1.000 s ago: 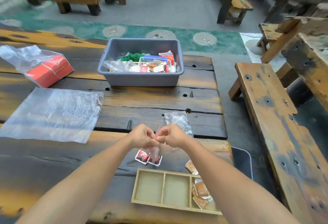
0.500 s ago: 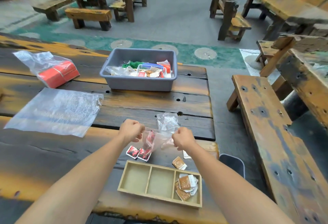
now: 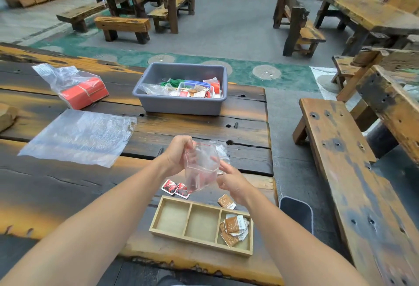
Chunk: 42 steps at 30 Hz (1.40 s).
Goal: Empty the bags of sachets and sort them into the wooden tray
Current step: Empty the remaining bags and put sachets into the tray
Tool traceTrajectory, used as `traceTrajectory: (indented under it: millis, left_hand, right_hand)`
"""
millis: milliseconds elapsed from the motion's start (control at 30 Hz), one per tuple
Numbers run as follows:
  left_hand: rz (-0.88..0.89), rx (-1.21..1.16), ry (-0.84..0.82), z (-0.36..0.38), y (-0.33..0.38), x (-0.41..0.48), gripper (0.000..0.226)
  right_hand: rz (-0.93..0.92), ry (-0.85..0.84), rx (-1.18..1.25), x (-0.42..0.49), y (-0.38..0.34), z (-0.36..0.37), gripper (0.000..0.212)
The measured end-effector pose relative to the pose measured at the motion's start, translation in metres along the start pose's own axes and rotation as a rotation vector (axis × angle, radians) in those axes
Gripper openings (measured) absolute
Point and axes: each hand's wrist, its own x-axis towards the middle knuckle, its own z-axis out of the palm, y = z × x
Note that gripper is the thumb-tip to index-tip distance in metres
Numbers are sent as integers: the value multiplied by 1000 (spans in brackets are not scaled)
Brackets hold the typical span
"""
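Observation:
My left hand (image 3: 179, 155) grips the top of a small clear zip bag (image 3: 201, 168) that holds red sachets and hangs above the table. My right hand (image 3: 233, 181) is at the bag's right edge with its fingers spread, touching the plastic. Two red sachets (image 3: 175, 188) lie on the table under the bag. The wooden tray (image 3: 167, 232) has three compartments; the left and middle ones hold nothing, the right one holds several brown sachets (image 3: 234, 229). One brown sachet (image 3: 226, 202) lies on the table just behind the tray.
A grey tub (image 3: 181, 105) with more bags and sachets stands at the table's far side. A flat clear bag (image 3: 79, 136) and a bagged red box (image 3: 84, 93) lie to the left. A wooden bench (image 3: 340, 161) runs along the right, past the table's edge.
My hands pulled apart and opened the small bag, then lifted it. My left hand now holds it up by the top, and my right hand has loosened to the bag's side.

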Motion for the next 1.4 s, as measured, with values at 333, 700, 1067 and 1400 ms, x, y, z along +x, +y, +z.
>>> traceTrajectory:
  millis: [333,700,1067,1400]
  left_hand:
    - [-176,56,-19,-8,-41,-1,37]
    - [-117,1353,-227,-57,-128,-25,43]
    - [-162,1599,-244,-53,-129,-14,43]
    - [-155,1700,-260,-29,-129,-5,38]
  right_hand:
    - [191,-210,310,-25,49,34,52]
    - [588,45,950,-63,114,123,46]
    - [550,185,1279,-61,115,137,50]
    - [520,292,1338,-58,112,124,49]
